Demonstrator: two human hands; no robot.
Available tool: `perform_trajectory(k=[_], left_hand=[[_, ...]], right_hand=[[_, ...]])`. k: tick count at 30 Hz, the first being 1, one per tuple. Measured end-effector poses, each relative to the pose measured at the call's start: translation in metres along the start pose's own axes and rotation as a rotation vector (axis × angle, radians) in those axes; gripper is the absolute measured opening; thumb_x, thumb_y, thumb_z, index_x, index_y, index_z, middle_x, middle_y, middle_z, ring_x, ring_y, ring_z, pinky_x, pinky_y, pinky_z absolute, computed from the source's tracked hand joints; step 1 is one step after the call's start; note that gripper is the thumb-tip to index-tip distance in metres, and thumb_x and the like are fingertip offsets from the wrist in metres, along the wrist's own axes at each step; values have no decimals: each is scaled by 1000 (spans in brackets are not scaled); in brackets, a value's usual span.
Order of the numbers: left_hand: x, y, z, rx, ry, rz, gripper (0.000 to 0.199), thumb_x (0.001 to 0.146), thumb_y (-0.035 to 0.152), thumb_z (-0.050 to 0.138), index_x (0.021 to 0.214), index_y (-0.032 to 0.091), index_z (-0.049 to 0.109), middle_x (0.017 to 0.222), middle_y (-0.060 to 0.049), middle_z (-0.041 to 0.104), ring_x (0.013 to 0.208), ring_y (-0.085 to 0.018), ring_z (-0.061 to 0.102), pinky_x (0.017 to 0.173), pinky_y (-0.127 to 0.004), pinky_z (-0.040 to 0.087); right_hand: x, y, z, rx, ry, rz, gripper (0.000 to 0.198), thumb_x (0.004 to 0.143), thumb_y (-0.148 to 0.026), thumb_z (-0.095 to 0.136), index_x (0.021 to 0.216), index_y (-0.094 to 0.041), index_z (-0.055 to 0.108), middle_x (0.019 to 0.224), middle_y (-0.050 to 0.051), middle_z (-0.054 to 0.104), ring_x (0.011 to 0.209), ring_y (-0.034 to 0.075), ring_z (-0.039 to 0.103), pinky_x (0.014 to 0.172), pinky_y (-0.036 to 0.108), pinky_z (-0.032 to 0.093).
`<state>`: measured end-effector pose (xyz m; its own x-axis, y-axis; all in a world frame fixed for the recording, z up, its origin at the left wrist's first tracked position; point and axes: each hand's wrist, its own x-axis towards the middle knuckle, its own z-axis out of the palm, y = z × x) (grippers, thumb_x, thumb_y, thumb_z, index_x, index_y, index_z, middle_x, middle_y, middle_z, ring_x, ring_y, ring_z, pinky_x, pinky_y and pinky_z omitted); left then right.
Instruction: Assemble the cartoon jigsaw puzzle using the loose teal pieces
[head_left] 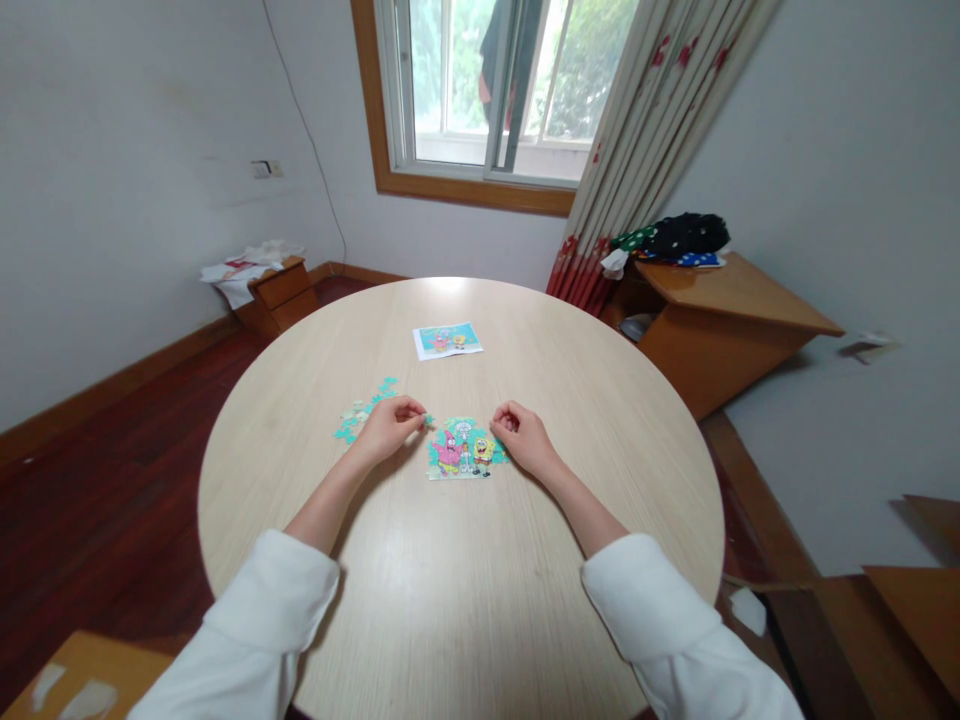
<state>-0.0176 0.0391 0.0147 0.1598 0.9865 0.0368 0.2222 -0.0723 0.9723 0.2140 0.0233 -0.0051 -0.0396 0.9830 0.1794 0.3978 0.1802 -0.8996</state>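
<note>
Dial: centred on the partly assembled puzzle point(459, 455), 12 o'clock toward the window point(450, 80). Puzzle position: flat on the round table point(450, 600), in the gap between both hands, slightly toward 6 o'clock from the fingertips. On its face: cartoon figures point(450, 452) in pink, pale green and yellow. Edge straight at 6 o'clock, uneven at 12 o'clock.

Left hand point(391, 425): between 9 and 10 o'clock, just beside the puzzle; fingers curled, pinching a small teal piece point(429, 420) near the 10 o'clock corner.

Right hand point(521, 435): between 2 and 3 o'clock, close beside the puzzle; thumb and fingers drawn together near teal pieces point(500, 452) at the 3 o'clock side. Contents of this pinch: impossible to tell, hidden by the fingers.

Loose pieces point(365, 408): spread between 9 and 10 o'clock, partly behind the left hand, well apart from the right. Printed sheet point(450, 340): at 12 o'clock, beyond both hands, with similar figures.
</note>
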Motion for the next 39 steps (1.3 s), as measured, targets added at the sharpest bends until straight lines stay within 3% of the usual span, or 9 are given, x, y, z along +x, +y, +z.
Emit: perform_trajectory(k=[17,24,31,39], left_hand=[[-1,1,2,17,21,35,2,65,16,63,64,16,62,53,0,61,53,-13,57,57,-25,43],[-3,0,15,-30,32,66,9,63,21,65,65,16,58,51,2,58,50,-12,55,54,-25,43],[-6,3,35,-94,-28,48,24,61,33,72,66,17,54,51,2,60,50,-14,58,54,-27,45],[-10,6,41,-127,-72,12,25,61,33,72,67,17,54,54,0,62,52,-15,61,55,-27,47]], right_hand=[[1,2,0,8,8,2,10,67,-29,53,68,-19,52,57,-5,45,54,11,40,53,24,32],[2,0,-1,27,12,20,14,68,-30,54,72,-17,57,59,-4,49,55,11,43,54,25,36],[6,-4,-5,22,-8,8,25,74,-31,54,84,-15,70,81,6,69,69,15,58,66,28,44],[0,-12,10,78,-109,-119,26,77,-32,59,93,-18,73,95,9,72,82,18,63,73,31,48]])
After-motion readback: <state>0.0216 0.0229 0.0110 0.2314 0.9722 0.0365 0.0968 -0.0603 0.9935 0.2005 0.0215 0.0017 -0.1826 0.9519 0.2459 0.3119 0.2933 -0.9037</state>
